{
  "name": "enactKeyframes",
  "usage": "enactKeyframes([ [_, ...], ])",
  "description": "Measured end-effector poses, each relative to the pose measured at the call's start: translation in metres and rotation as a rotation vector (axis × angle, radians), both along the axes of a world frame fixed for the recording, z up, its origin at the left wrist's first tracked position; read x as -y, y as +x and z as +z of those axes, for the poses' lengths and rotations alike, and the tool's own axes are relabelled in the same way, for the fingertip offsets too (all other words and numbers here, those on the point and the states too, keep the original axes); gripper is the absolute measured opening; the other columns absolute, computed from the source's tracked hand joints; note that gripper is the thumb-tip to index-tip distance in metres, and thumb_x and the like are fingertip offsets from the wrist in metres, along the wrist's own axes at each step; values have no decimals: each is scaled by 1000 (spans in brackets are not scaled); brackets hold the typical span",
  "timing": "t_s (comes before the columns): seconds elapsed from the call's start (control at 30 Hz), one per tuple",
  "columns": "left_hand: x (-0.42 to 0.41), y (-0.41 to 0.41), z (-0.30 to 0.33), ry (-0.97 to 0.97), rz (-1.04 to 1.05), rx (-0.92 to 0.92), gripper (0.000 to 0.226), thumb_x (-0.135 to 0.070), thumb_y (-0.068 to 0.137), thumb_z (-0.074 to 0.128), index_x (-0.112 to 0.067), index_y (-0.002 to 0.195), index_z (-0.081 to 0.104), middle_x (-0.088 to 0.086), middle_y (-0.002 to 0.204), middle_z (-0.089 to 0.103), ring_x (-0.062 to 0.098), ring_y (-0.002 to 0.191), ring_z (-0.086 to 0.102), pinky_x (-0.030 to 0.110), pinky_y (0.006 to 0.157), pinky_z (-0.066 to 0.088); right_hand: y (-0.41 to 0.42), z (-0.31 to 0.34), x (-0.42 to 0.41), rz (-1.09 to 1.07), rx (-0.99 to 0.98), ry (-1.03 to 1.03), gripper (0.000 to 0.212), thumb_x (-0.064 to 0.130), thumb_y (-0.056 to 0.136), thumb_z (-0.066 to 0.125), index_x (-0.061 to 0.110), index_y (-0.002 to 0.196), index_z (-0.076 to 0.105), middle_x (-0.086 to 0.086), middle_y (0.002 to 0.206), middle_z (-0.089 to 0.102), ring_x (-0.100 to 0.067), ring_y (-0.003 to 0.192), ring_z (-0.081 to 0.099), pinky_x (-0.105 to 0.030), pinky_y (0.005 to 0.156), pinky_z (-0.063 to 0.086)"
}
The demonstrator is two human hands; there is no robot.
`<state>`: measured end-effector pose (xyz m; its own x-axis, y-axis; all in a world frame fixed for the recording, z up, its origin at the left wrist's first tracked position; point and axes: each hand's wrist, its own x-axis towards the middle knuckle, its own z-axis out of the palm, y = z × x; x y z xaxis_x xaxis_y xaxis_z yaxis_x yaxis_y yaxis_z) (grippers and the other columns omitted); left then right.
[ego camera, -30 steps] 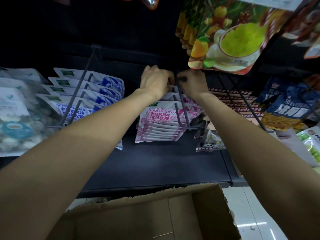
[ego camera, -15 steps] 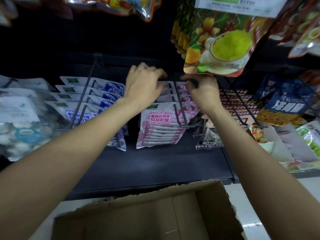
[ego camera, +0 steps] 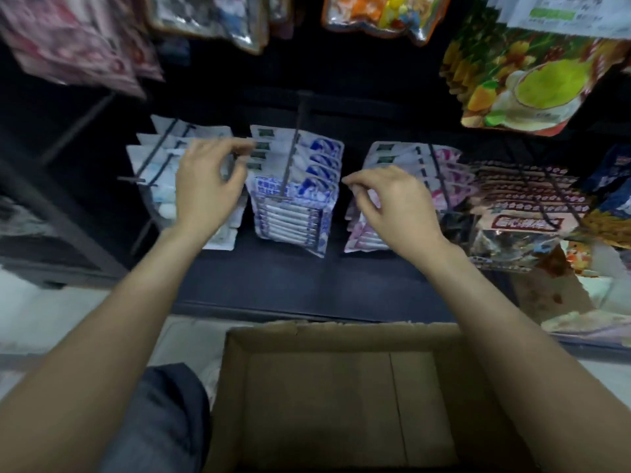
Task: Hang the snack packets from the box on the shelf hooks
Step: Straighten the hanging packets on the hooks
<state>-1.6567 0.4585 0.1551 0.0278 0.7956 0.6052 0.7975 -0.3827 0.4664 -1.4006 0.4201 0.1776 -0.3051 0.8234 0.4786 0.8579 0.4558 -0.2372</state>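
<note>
Blur over hanging packets [ego camera: 293,186], left hand [ego camera: 208,186] and right hand [ego camera: 396,203] loosely curled, each grip empty, box [ego camera: 341,397] cut off below.

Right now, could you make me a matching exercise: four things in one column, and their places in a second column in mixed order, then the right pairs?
Things:
1. blue and white snack packets
2. pink and white snack packets
3. brown cardboard box
4. large bag printed with yellow fruit

Places:
A. nearest the camera, below the shelf edge
B. on a hook between the two hands
C. hanging at the upper right
D. on a hook just behind the right hand

Pairs: 1-B, 2-D, 3-A, 4-C

The left hand is in front of pale packets further left.
</note>
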Motion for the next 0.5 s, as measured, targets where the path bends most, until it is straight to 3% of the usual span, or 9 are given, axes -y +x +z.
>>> enactKeyframes([
  [0.17, -25, -4, -25, -173, 3, -131, 25, -15, 89, 60, -16, 113, 66, 5, 115, 64, 29, 112, 51, 33, 91, 38, -54, -22, -41, -63, 27, -85, 24, 17, 91, 59, 16, 114, 68, -3, 108, 68, -28, 113, 49, -39, 94, 30],
  [0.3, -50, 12, -37, -215, -85, -256, 34, -24, 91, 59, -19, 125, 60, 3, 124, 61, 26, 120, 46, 36, 97, 32, -81, -30, -79, -172, 46, -165, 30, 21, 94, 54, 19, 123, 60, 0, 121, 63, -25, 120, 43, -36, 97, 26],
  [0.4, -61, 19, -43, -233, -75, -278, 32, -28, 94, 54, -23, 126, 58, 0, 126, 60, 23, 122, 45, 36, 97, 28, -85, -38, -98, -229, 39, -229, 24, 21, 95, 52, 19, 115, 64, -2, 111, 68, -26, 115, 46, -36, 92, 28],
  [0.5, -66, 24, -45, -218, -81, -205, 22, -31, 93, 56, -25, 112, 64, -1, 115, 65, 23, 112, 52, 35, 94, 30, -86, -43, -102, -209, -11, -271, 17, 19, 92, 56, 17, 105, 67, -3, 97, 69, -27, 111, 48, -34, 88, 26],
])
